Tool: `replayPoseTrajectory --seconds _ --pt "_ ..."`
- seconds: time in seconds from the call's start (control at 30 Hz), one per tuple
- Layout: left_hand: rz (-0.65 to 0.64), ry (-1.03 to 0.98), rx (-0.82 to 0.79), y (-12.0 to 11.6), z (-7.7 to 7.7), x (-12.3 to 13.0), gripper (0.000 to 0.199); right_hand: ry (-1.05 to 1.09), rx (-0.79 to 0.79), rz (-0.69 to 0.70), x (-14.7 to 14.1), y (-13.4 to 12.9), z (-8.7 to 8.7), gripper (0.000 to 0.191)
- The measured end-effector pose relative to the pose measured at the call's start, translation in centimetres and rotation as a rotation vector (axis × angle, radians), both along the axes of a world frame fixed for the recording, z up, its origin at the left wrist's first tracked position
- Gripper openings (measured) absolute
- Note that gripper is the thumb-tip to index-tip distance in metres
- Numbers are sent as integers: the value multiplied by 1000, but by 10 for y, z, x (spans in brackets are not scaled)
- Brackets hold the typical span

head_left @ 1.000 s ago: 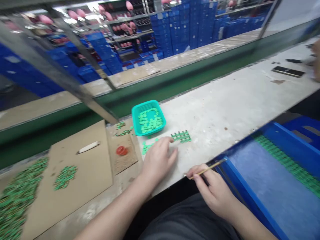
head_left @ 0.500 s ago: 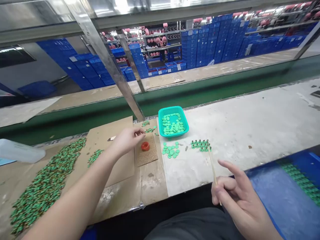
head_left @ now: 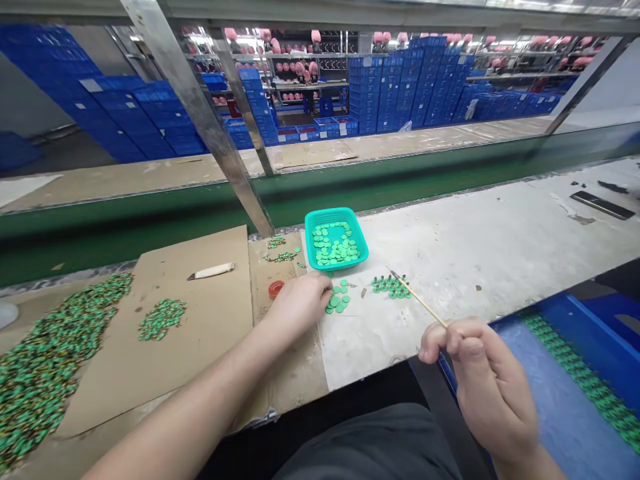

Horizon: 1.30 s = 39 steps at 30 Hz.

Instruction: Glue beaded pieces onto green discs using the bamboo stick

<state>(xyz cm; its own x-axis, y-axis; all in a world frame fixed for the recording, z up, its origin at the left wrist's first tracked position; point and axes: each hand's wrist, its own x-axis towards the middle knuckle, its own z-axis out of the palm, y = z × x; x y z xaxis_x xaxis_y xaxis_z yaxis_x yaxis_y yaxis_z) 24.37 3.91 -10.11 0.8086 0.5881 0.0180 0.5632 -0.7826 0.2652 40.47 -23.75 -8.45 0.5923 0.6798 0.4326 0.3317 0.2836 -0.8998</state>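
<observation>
My left hand [head_left: 306, 297] is at the left edge of the loose green discs [head_left: 340, 301]. Its fingers are curled together and what they pinch, if anything, is hidden. My right hand [head_left: 480, 373] is closed around a thin wooden stick [head_left: 424, 305], whose dark tip points at small green pieces with dark tops [head_left: 391, 287] standing in rows. Behind the discs sits a turquoise basket [head_left: 309, 248] holding more discs. A small red cup [head_left: 275, 288], partly covered by my left hand, stands on the brown board.
Cardboard [head_left: 215, 320] on the left bears a pale-handled tool [head_left: 214, 271] and a small pile of green-and-brown pieces [head_left: 163, 319]. A larger heap [head_left: 65, 360] lies further left. A blue crate [head_left: 595, 340] with green pieces is at lower right. A metal post [head_left: 210, 127] rises behind.
My left hand has moved right, from above the red cup to the loose discs. My right hand has turned over with the stick, and its raised index finger has curled in. The view has shifted right.
</observation>
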Motion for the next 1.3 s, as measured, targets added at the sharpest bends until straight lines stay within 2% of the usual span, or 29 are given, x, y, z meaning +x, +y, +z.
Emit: replayPoseTrajectory --seconds 0.07,0.13,0.3,0.37,0.43,0.57,0.63,0.77,0.87,0.93,1.0,1.13,1.3 --pt "-2 -33 28 -2 -1 -6 14 -22 -52 27 0 3 1 21" --pt "14 -74 77 -10 -1 -26 21 -62 -88 42 0 5 2 13" --pt "63 -145 179 -48 -16 -107 44 -219 -58 33 3 18 4 18" --pt "47 -169 162 -60 -23 -132 41 -280 -90 42 3 31 5 19" --pt "57 -219 96 -66 -29 -144 33 -340 -145 92 0 48 6 22" --pt "158 -287 -69 -68 -35 -142 30 -499 -237 250 -11 81 4 23" --pt "157 -274 -74 -69 -37 -137 30 -545 -273 288 -16 89 0 23" --pt "153 -289 54 -74 -43 -138 31 -569 -357 344 -19 90 -9 18" --pt "149 -346 112 -81 -43 -147 31 -572 -477 414 -21 88 -9 20" --pt "99 -384 147 -85 -42 -154 24 -538 -504 403 -24 90 -6 21" --pt "36 -416 202 -90 -42 -159 21 -479 -463 359 -30 99 -2 17" --pt "-27 -440 266 -95 -47 -162 26 -415 -331 310 -48 139 4 12" --pt "-65 -436 307 -92 -57 -164 31 -644 -217 305 -69 207 2 24"
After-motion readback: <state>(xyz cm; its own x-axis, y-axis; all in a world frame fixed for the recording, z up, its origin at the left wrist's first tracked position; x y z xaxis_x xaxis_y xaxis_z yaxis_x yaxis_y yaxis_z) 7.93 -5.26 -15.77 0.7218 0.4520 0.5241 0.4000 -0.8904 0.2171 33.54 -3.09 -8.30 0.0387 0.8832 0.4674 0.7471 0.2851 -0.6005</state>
